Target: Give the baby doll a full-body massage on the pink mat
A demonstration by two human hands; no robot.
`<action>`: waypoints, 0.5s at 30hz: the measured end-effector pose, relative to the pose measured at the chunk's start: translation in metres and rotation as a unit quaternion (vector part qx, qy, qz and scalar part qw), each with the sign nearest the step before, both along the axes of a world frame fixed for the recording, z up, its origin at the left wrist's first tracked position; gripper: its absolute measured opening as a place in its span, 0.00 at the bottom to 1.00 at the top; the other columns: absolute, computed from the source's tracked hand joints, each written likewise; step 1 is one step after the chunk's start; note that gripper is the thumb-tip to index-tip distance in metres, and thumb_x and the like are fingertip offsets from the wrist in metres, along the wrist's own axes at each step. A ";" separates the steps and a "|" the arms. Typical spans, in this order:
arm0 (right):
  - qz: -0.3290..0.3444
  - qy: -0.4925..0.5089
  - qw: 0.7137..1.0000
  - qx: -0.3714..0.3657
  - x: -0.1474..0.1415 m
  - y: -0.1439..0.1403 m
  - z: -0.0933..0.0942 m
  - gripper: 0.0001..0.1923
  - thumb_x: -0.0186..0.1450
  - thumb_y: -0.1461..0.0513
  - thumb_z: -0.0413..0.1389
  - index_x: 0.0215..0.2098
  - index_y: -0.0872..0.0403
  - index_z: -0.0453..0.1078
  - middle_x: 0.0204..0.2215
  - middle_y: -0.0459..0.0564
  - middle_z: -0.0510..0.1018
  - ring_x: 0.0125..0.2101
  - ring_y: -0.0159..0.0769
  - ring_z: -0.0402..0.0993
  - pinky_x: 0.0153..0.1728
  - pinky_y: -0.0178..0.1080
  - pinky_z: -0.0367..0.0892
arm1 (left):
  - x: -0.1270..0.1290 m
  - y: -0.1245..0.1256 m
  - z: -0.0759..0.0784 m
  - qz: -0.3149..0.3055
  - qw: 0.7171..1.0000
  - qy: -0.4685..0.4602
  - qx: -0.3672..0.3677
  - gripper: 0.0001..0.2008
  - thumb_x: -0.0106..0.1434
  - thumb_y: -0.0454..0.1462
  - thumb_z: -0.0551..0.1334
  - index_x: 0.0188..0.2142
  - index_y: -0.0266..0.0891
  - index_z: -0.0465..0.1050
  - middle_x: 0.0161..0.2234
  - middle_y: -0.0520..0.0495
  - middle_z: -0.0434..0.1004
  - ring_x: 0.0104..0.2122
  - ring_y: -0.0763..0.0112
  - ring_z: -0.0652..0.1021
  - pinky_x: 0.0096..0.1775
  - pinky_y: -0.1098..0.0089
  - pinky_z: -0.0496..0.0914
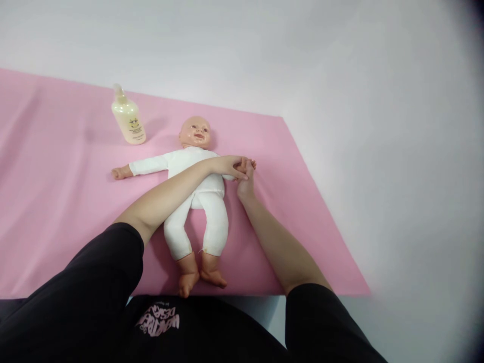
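Both hands [242,171] on doll's arm [250,164]

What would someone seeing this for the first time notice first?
A baby doll in a white cloth suit lies on its back in the middle of a pink sheet, arms spread. The left hand reaches across its chest and meets the right hand at the doll's arm on the right of the picture, both closed around it. A pale yellow plastic pump bottle stands upright beyond the doll's other arm.
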State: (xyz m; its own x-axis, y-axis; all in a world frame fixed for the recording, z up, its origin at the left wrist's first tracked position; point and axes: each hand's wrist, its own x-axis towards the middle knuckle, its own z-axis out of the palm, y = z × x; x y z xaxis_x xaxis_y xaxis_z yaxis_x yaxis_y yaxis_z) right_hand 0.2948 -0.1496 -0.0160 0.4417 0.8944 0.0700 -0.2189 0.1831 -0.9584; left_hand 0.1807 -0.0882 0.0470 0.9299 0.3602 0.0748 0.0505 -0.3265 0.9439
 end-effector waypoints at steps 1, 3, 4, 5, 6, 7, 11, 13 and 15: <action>-0.002 -0.002 1.000 -0.004 0.001 0.000 -0.001 0.25 0.66 0.39 0.51 0.39 0.50 0.71 0.34 0.49 0.79 0.36 0.39 0.79 0.27 0.37 0.72 | 0.001 0.001 -0.001 -0.001 1.000 -0.005 0.009 0.24 0.55 0.45 0.72 0.47 0.38 0.71 0.47 0.42 0.79 0.50 0.58 0.79 0.54 0.58 0.73; -0.004 -0.004 1.000 -0.010 0.001 0.001 -0.001 0.24 0.66 0.41 0.51 0.39 0.50 0.72 0.36 0.50 0.80 0.40 0.41 0.80 0.30 0.40 0.76 | 0.002 0.004 -0.004 -0.006 1.000 -0.015 0.023 0.26 0.52 0.47 0.73 0.46 0.38 0.71 0.51 0.40 0.78 0.54 0.57 0.77 0.56 0.58 0.71; -0.005 -0.004 1.000 -0.011 0.001 0.001 -0.001 0.23 0.66 0.41 0.51 0.40 0.50 0.73 0.38 0.51 0.81 0.42 0.42 0.81 0.33 0.42 0.78 | 0.002 0.005 -0.005 -0.008 0.999 -0.017 0.027 0.28 0.51 0.48 0.74 0.46 0.37 0.72 0.53 0.39 0.78 0.54 0.56 0.77 0.57 0.59 0.71; -0.005 -0.003 1.000 -0.009 0.001 0.001 -0.001 0.23 0.66 0.42 0.51 0.41 0.50 0.73 0.40 0.51 0.81 0.46 0.42 0.81 0.38 0.44 0.80 | 0.003 0.006 -0.006 -0.008 0.999 -0.017 0.030 0.29 0.50 0.48 0.75 0.47 0.37 0.72 0.54 0.39 0.77 0.55 0.56 0.77 0.57 0.59 0.71; -0.005 -0.001 1.000 -0.005 0.001 0.000 -0.001 0.22 0.66 0.43 0.51 0.41 0.50 0.73 0.42 0.52 0.82 0.50 0.43 0.80 0.44 0.46 0.80 | 0.003 0.007 -0.007 -0.008 0.999 -0.014 0.034 0.31 0.49 0.48 0.75 0.48 0.37 0.72 0.54 0.38 0.77 0.55 0.55 0.77 0.58 0.59 0.71; -0.004 0.000 1.000 0.002 0.000 0.000 -0.001 0.22 0.66 0.43 0.52 0.42 0.50 0.74 0.44 0.52 0.82 0.54 0.43 0.79 0.50 0.47 0.79 | 0.003 0.007 -0.007 -0.009 0.999 -0.011 0.040 0.32 0.48 0.48 0.76 0.49 0.36 0.72 0.54 0.38 0.78 0.55 0.55 0.77 0.58 0.59 0.70; 0.016 -0.018 1.000 0.018 0.002 0.001 -0.005 0.22 0.64 0.42 0.56 0.40 0.51 0.74 0.46 0.53 0.82 0.57 0.45 0.77 0.57 0.49 0.77 | 0.002 0.005 -0.002 -0.015 0.998 -0.004 0.060 0.34 0.48 0.48 0.77 0.51 0.37 0.73 0.57 0.39 0.78 0.57 0.56 0.77 0.60 0.61 0.69; 0.021 -0.025 0.999 0.013 0.005 0.002 -0.009 0.22 0.63 0.41 0.58 0.39 0.50 0.74 0.43 0.52 0.82 0.54 0.45 0.79 0.51 0.48 0.79 | 0.001 0.003 0.001 -0.009 0.998 -0.001 0.059 0.31 0.49 0.47 0.77 0.50 0.38 0.73 0.57 0.40 0.78 0.58 0.54 0.77 0.60 0.60 0.69; 0.023 -0.022 0.999 0.006 0.008 0.003 -0.012 0.23 0.61 0.41 0.60 0.41 0.49 0.74 0.41 0.50 0.82 0.50 0.44 0.80 0.44 0.46 0.80 | 0.001 0.001 0.003 -0.003 0.998 -0.001 0.055 0.29 0.49 0.46 0.77 0.48 0.38 0.73 0.56 0.40 0.79 0.58 0.53 0.76 0.60 0.59 0.70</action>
